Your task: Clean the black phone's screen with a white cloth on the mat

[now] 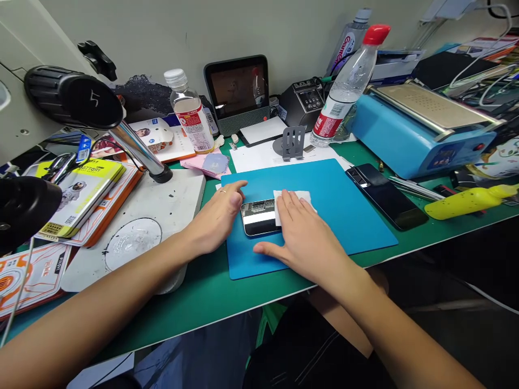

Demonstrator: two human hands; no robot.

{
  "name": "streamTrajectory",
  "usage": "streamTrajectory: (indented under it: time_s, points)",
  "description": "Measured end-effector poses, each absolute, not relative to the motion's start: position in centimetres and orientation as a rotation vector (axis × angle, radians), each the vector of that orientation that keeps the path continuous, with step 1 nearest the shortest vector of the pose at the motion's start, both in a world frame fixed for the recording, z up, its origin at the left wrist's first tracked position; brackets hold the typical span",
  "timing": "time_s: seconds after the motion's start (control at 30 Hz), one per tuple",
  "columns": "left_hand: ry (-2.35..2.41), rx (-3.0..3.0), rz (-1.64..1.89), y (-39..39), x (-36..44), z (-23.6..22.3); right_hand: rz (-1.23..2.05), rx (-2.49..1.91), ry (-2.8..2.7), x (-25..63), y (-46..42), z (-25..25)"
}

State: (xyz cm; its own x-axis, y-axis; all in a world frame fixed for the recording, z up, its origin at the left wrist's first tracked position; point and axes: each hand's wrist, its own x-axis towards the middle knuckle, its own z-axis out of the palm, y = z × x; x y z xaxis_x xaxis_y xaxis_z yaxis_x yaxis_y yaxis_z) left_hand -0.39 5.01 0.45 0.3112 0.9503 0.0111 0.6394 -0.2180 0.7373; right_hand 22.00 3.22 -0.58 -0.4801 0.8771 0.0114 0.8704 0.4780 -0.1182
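A phone (259, 218) with a glossy, mirror-like screen lies flat on the blue mat (344, 216). On its right part lies a folded white tissue (304, 195). My right hand (302, 229) rests flat over this tissue, fingers stretched out and thumb spread toward the left. The phone's right end is hidden beneath hand and tissue. By the phone's left end is my left hand (221, 216), its index finger extended and thumb raised. Whether its lower fingers touch the phone's edge, I cannot tell.
Right of the mat lie a dark phone (385, 195), tweezers (417, 188) and a yellow bottle (470, 203). A blue machine (405, 138) stands behind them. At the back are a red-capped bottle (338, 102) and a grey phone stand (294, 143). A white metal base (162, 216) is at left.
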Motion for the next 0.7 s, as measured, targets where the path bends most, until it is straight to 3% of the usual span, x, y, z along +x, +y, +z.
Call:
streamTrajectory:
  time_s: [0.33, 0.7]
  points:
    - [1.425, 1.883, 0.778, 5.0, -0.5, -0.2, 0.326, -1.204, -2.675, 16.1, 1.5, -1.4]
    - [1.461, 1.919, 0.642, 4.7, -0.3, 1.0, 0.136, -1.188, -2.667, 23.8, -0.4, -1.7]
